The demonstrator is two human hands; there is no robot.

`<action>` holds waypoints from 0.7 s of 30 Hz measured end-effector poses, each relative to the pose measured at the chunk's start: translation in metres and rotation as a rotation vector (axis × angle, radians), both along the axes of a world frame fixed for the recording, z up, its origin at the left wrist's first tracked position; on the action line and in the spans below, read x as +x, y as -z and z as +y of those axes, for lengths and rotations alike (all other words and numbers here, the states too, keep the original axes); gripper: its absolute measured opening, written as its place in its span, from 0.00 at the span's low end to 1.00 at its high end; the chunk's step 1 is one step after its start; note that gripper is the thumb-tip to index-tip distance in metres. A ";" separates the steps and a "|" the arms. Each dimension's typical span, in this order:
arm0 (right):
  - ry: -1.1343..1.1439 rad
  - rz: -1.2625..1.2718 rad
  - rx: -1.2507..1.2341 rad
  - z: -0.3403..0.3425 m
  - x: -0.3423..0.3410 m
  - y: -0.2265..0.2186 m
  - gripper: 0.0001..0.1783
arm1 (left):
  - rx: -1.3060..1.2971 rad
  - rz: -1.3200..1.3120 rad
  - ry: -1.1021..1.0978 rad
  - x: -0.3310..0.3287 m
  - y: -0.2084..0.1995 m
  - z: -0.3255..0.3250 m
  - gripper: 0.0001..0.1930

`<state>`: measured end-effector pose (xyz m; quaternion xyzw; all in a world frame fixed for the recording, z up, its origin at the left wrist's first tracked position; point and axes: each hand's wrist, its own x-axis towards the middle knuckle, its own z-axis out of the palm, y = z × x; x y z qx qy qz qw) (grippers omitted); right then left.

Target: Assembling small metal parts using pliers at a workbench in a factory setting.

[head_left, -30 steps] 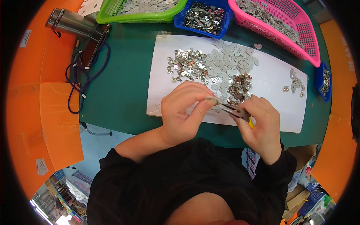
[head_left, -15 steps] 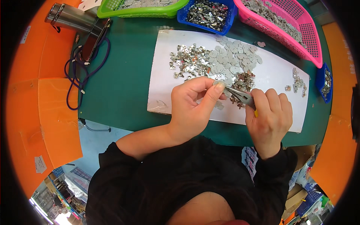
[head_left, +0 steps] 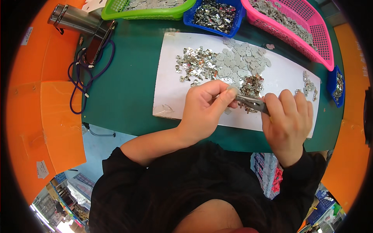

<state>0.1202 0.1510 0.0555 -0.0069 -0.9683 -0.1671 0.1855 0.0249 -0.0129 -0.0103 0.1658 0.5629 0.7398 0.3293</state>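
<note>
My left hand (head_left: 206,110) pinches a small grey flat piece (head_left: 231,89) between thumb and forefinger, mostly hidden by the fingertips. My right hand (head_left: 288,126) is wrapped round a pair of pliers (head_left: 254,104), whose jaws point left and meet the piece at my left fingertips. Whether the jaws grip it I cannot tell. Both hands are above the near part of a white board (head_left: 171,87). Just beyond them lie piles of shiny silver clips (head_left: 195,62), grey flat pieces (head_left: 244,58) and brownish metal parts (head_left: 252,84).
Along the far edge stand a green basket (head_left: 151,14), a blue tray (head_left: 188,17) and a pink basket (head_left: 307,50). A small blue tray (head_left: 332,83) and a few assembled parts (head_left: 309,85) are at right. A steel flask (head_left: 77,18) and purple cord (head_left: 110,58) lie left.
My right hand has shifted to the right, and the pliers now lie flatter. My left hand has moved slightly right, still pinching the grey piece.
</note>
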 end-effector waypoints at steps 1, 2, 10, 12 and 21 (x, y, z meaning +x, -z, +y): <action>-0.046 -0.031 -0.320 0.004 0.000 0.003 0.07 | -0.001 0.002 0.001 -0.001 0.001 -0.002 0.09; -0.093 -0.061 -0.640 0.008 0.000 0.006 0.07 | 0.031 0.132 0.019 -0.003 0.004 -0.005 0.08; 0.076 -0.502 -1.550 0.005 0.007 0.016 0.11 | 0.052 0.443 0.108 -0.013 0.009 -0.012 0.06; 0.069 -0.524 -1.547 0.004 0.005 0.015 0.13 | 0.003 0.428 0.125 -0.011 0.006 -0.013 0.06; 0.073 -0.618 -1.444 0.005 0.003 0.007 0.13 | -0.026 0.567 0.058 -0.011 0.001 -0.014 0.05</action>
